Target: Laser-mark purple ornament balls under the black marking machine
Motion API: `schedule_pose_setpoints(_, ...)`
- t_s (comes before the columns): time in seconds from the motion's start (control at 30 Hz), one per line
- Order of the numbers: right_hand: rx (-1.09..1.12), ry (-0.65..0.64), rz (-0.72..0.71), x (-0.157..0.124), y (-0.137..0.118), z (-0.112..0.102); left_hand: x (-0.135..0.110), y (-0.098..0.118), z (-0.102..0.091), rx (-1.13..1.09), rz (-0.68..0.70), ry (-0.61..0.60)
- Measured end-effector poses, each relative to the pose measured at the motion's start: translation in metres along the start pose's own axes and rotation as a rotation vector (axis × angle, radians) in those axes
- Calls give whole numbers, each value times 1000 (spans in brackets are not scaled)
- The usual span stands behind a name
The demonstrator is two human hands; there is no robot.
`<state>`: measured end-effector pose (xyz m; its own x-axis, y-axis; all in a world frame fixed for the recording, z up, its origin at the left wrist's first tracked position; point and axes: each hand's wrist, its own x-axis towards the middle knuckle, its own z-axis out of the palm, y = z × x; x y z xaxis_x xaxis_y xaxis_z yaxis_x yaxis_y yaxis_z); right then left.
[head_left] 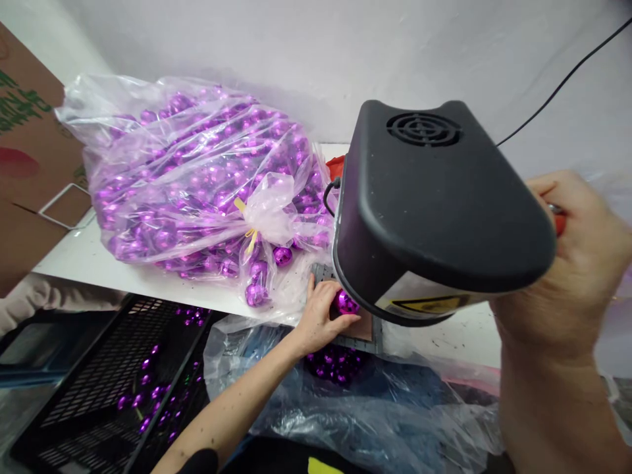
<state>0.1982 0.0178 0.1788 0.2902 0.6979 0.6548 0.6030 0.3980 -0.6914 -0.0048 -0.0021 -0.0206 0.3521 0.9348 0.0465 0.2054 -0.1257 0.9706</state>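
My left hand (323,315) pinches a shiny purple ball (347,303) between thumb and fingers, over a grey-edged board with a brown face (363,327) on the white table. A large black machine housing (444,217) with a round vent on top and a yellow warning label fills the view above and to the right of the ball. My right hand (575,263) is closed at the housing's right side, around a handle whose red-orange part (559,220) peeks out. Most of that handle and some right fingers are hidden. More purple balls (336,364) lie below the board, near my lap.
A big clear bag of purple balls (197,178), tied with yellow, lies on the white table (64,260). A cardboard box (34,171) stands at left. Below is a black crate (99,382) with purple balls; clear plastic (395,408) covers my lap. A black cable (563,92) runs along the wall.
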Motion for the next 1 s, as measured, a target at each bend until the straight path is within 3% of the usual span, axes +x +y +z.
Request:
schedule_pose_setpoints(0.23, -2, -56, 17, 1, 1, -6, 0, 2, 0, 34, 49, 19)
schedule_pose_setpoints(0.43, -48, -53, 45, 1, -3, -8, 2, 2, -4, 46, 28, -41)
schedule_pose_setpoints(0.67, -261, 73, -174, -37, -8, -15, 0, -3, 0, 62, 55, 12)
schedule_pose_setpoints(0.87, -178, -114, -354, -76, 5, -35, 1, -2, 0, 48, 105, 30)
schedule_pose_setpoints(1.0, -244, -256, -350, -97, 12, -39, 2, -1, -1, 92, 132, 24)
